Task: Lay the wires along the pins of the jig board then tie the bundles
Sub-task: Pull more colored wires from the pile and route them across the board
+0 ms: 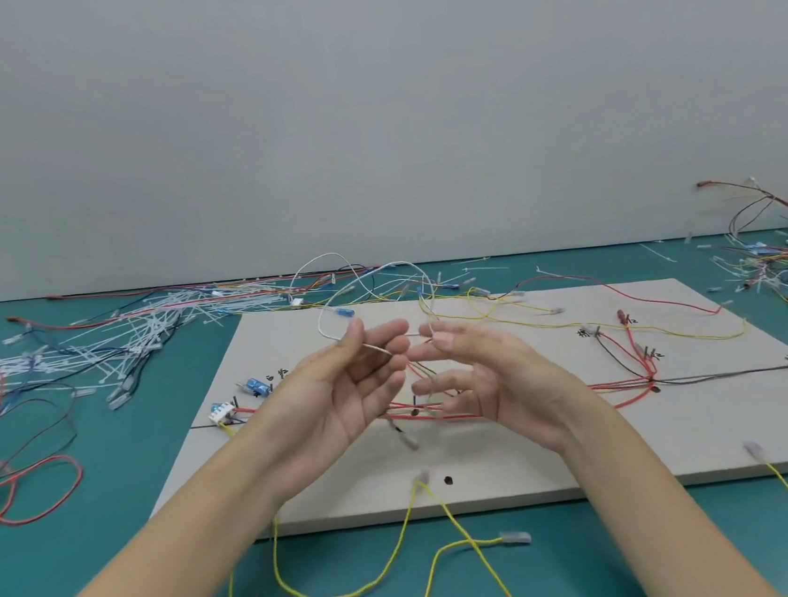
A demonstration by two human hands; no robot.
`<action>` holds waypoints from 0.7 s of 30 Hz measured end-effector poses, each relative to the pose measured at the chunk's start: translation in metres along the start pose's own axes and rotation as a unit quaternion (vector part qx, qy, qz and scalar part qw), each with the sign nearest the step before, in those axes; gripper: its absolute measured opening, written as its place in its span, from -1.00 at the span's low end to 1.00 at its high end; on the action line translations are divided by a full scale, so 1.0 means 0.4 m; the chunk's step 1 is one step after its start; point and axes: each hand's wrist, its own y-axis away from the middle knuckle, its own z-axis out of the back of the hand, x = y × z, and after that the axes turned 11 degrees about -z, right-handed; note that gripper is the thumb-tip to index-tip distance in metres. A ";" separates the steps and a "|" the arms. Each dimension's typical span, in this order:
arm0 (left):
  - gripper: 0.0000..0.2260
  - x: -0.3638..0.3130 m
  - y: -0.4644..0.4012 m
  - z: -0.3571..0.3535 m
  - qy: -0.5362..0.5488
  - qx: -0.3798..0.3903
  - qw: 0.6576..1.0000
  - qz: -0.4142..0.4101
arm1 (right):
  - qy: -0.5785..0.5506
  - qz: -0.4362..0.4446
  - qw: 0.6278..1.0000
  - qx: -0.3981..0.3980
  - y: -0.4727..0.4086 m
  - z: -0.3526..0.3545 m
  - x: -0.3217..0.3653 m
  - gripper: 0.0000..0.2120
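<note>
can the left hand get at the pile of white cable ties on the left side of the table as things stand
Probably yes, once it lets go. The left hand pinches the white wire above the jig board. The cable ties lie in the open on the table to its left, with nothing standing between.

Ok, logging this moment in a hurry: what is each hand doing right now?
Left hand: pinches the white wire between thumb and fingers.
Right hand: pinches the same white wire, other fingers loosely curled.

Bright, even, shadowless light; wide-angle bending at edges; slight motion blur throughout.
</note>
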 end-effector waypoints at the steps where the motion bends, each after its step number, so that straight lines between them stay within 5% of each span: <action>1: -0.67 -0.001 -0.002 0.003 0.011 -0.006 1.000 -0.002 | 0.022 -0.005 1.000 0.006 0.000 -0.004 -0.002 -0.49; 7: -0.66 -0.001 -0.006 0.015 0.009 -0.008 1.000 -0.015 | 0.131 0.008 0.991 -0.020 -0.009 -0.026 -0.019 -0.76; 9: -0.64 0.004 -0.007 0.017 -0.050 0.002 0.998 -0.029 | 0.147 0.011 0.989 -0.019 -0.008 -0.028 -0.018 -0.91; 12: -0.61 -0.002 -0.009 0.019 -0.179 0.017 0.982 -0.062 | 0.114 0.025 0.993 -0.027 -0.004 -0.017 -0.011 -0.86; 21: -0.64 -0.086 -0.008 0.095 -0.530 0.085 0.844 -0.017 | -0.090 0.034 0.972 -0.212 0.009 0.063 0.022 -0.78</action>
